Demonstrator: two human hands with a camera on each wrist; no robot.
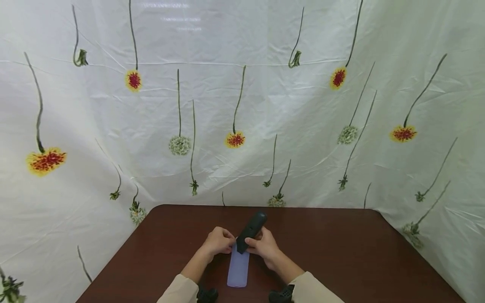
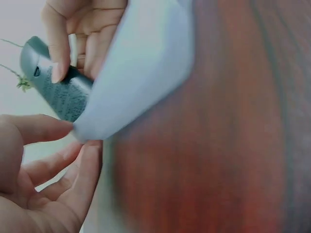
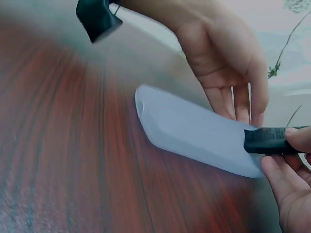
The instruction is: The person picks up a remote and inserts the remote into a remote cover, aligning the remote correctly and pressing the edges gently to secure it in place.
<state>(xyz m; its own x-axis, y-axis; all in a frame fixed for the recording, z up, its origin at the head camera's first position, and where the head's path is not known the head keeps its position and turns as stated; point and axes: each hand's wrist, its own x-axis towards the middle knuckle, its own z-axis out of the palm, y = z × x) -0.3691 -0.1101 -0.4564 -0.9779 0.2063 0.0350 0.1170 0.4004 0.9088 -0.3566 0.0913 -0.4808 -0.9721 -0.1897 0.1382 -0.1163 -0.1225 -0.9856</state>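
A black remote control [image 1: 251,230] with small print on one face slants over the open end of a soft, translucent whitish sleeve [image 1: 238,269]. My right hand [image 1: 263,245] grips the remote, its thumb [image 3: 299,138] laid across it. In the right wrist view the remote's lower end [image 3: 260,141] overlaps the sleeve's mouth. My left hand [image 1: 219,240] pinches the sleeve's rim between thumb and fingers, as the left wrist view shows at the sleeve's corner [image 2: 90,131]. The sleeve's long body extends from the hands toward me, over the tabletop.
A dark reddish-brown table [image 1: 322,252] with rounded far corners lies beneath the hands. Behind it hangs a pale cloth [image 1: 212,168] printed with flowers and stems. Black wrist devices [image 1: 207,294] show near both light sleeve cuffs.
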